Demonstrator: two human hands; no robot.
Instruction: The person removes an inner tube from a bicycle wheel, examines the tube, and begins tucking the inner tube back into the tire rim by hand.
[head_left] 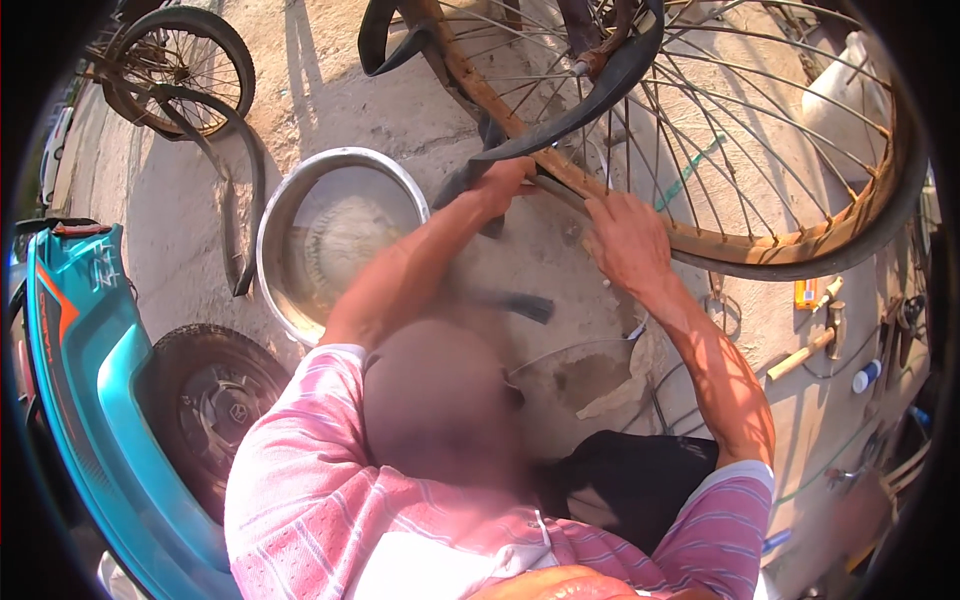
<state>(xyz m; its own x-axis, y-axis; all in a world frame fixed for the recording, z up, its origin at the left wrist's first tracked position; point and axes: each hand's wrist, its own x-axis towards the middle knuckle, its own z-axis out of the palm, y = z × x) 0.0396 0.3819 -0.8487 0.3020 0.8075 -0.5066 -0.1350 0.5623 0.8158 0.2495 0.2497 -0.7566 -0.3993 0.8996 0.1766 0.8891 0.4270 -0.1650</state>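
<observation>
A large spoked bicycle wheel with a rusty rim (735, 246) fills the upper right. Its black tire (790, 270) runs along the outer edge of the rim. A black inner tube (590, 110) hangs loosely across the spokes and over the rim. At the wheel's near edge, my left hand (497, 188) is closed on the tire, beside a dangling stretch of black rubber. To its right, my right hand (630, 240) grips the tire and rim edge with curled fingers. Its fingertips are partly hidden behind the knuckles.
A round metal basin (270, 235) of cloudy water stands left of my forearm. Beyond it another bicycle wheel (180, 72) and a loose tube (250, 150) lie on concrete. A turquoise vehicle (125, 400) is at left. A wooden-handled hammer (803, 354) lies right, near other tools.
</observation>
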